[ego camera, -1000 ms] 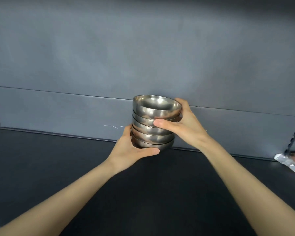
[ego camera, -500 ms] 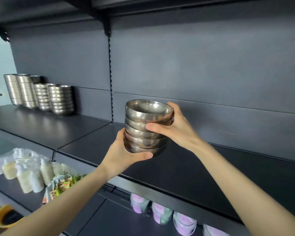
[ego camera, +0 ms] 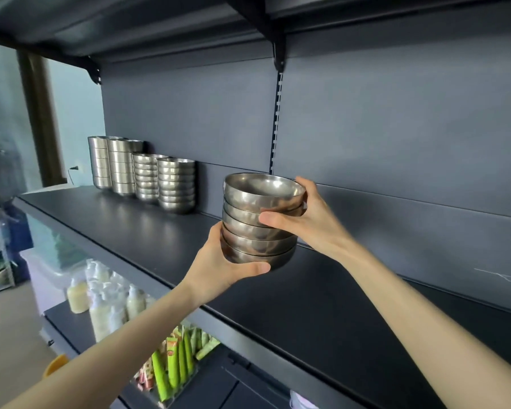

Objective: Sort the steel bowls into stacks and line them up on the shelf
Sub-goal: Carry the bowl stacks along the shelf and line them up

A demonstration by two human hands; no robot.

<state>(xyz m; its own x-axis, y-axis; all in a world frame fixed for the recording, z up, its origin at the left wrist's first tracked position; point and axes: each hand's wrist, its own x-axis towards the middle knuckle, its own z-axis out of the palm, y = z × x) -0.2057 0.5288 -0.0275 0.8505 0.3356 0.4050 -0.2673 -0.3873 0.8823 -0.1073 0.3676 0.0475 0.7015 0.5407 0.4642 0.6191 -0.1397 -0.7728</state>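
Steel bowl stack (ego camera: 257,240): clasping between both grips. Cupping bottom bowl with left grip (ego camera: 219,267), thumb curling across front. Pinching upper bowls with right grip (ego camera: 310,222), thumb in front, fingers behind rim. Holding over dark shelf (ego camera: 307,308) beneath grips. Noting four standing steel stacks (ego camera: 143,172) on same shelf, well apart, left of grips.

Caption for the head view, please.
Left hand and right hand hold a bowl stack over the shelf beside four shelved stacks.
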